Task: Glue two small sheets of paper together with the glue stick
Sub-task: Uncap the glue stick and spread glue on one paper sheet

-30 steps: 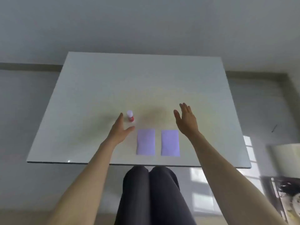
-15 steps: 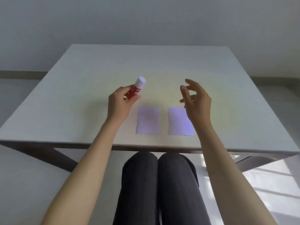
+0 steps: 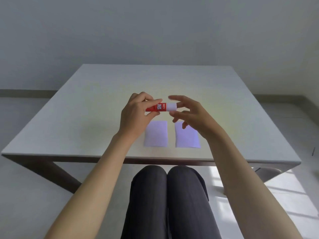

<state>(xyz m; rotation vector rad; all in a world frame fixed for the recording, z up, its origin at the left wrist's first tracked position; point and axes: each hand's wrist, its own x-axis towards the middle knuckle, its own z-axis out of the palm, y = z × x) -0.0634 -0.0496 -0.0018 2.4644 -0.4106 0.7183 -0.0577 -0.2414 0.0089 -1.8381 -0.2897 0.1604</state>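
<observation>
The left hand (image 3: 136, 116) grips the red barrel of the glue stick (image 3: 159, 107) between thumb and fingers, holding it level above the table (image 3: 89, 107), just beyond the far edges of the two sheets. The label faces up and the white cap (image 3: 172, 107) points to the person's right; this sideways hold appears chosen to present the cap to the other hand. Directly below the glue stick, on the near side, the left sheet (image 3: 156, 133) lies flat on the table, fully exposed. Just to the right of it, with a narrow gap between, lies the right sheet (image 3: 187, 137), its far corner hidden behind fingers. The right hand (image 3: 191, 116) is spread, fingers curved around the cap end; whether any fingertip touches the cap cannot be told, as the fingers are blurred. It holds nothing yet. Assessment: the step in hand is uncapping, and no glue has been applied. The sheets sit side by side, close to the near edge of the table below the glue stick, presumably so either can be coated and the other laid over it without reaching.
</observation>
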